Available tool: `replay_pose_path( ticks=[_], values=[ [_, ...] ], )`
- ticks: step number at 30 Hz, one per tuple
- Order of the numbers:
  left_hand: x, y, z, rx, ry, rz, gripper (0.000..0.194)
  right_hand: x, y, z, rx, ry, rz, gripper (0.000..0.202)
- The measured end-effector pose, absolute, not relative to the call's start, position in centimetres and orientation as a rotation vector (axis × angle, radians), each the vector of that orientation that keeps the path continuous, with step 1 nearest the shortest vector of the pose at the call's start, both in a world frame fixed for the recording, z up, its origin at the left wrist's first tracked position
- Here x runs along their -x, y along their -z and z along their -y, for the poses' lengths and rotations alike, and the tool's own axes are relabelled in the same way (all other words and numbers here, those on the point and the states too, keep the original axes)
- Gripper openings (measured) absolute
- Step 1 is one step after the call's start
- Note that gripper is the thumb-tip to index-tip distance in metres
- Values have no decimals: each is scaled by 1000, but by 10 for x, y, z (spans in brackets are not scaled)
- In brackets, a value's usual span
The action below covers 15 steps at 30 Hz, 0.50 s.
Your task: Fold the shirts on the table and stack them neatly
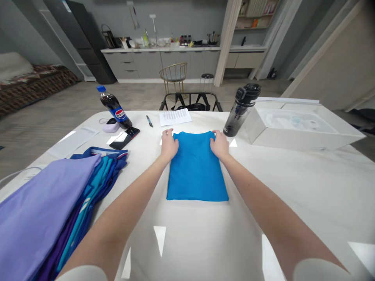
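at left, a pile of clothes (49,207) lies on the white surface (293,187), with a cola bottle (115,109) and a phone (124,138) beyond it. next, the left hand (170,146) has its fingers at the upper left corner of the folded blue shirt (197,168), which lies flat on the surface between both hands. the right hand (219,145) has its fingers at the upper right corner; whether either set pinches the cloth, i cannot tell. right of that stand a dark bottle (241,111) and an open white box (304,128).
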<state>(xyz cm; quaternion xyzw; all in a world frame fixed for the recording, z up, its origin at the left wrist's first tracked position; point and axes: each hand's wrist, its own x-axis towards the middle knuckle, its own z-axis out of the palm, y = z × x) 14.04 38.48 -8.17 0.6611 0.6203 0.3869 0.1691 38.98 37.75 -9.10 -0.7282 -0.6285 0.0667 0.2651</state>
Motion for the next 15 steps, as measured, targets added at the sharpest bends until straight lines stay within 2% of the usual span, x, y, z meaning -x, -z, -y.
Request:
replay_pose_path(
  ticks=[2,4,8,15],
  values=[
    [-155,76,-367,-2126,-1119,-1691,48,-376,87,-365,1940,-33,1728,44],
    [-172,78,-352,-2259,-947,-1623,44,-360,86,-354,1868,-22,1879,47],
    [-195,100,-334,-2254,-564,-1694,50,-336,98,-337,1865,-221,2166,53],
    [-188,111,-327,-2304,-455,-1720,58,-337,105,-328,2030,-263,2121,59]
  ],
)
